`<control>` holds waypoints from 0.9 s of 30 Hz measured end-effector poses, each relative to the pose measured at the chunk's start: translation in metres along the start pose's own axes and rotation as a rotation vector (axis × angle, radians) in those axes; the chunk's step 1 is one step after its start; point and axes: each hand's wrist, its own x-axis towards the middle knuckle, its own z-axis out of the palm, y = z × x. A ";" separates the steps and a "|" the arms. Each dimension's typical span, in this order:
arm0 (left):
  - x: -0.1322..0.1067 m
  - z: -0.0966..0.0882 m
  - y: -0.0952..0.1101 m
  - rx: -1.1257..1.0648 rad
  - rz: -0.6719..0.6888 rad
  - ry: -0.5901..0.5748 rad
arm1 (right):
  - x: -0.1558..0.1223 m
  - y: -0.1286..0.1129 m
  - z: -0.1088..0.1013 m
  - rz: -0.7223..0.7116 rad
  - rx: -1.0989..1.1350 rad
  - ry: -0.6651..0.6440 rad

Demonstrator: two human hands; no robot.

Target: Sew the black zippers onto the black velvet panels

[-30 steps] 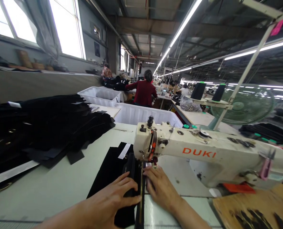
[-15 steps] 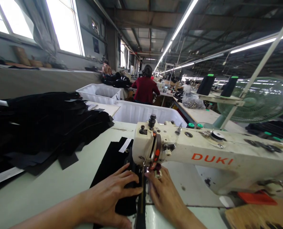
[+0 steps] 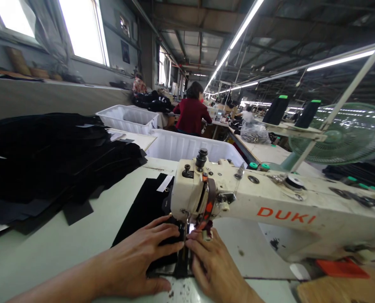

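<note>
your left hand lies open, flat on the cloth under the machine head. your right hand, open too, presses its edge. feed it straight and evenly, well back from the head.

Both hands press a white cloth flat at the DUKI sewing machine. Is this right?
No. The head view shows the cloth is black, not white. The left hand and right hand do press it flat at the DUKI sewing machine.
</note>
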 end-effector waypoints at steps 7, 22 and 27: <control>0.004 0.006 -0.013 0.011 -0.026 -0.024 | -0.001 0.004 0.009 0.030 -0.095 0.053; 0.005 0.007 -0.018 -0.037 -0.042 -0.044 | -0.003 0.007 0.015 0.047 -0.162 -0.042; 0.005 0.006 -0.017 -0.109 -0.049 -0.009 | -0.004 0.011 0.016 0.024 -0.248 -0.074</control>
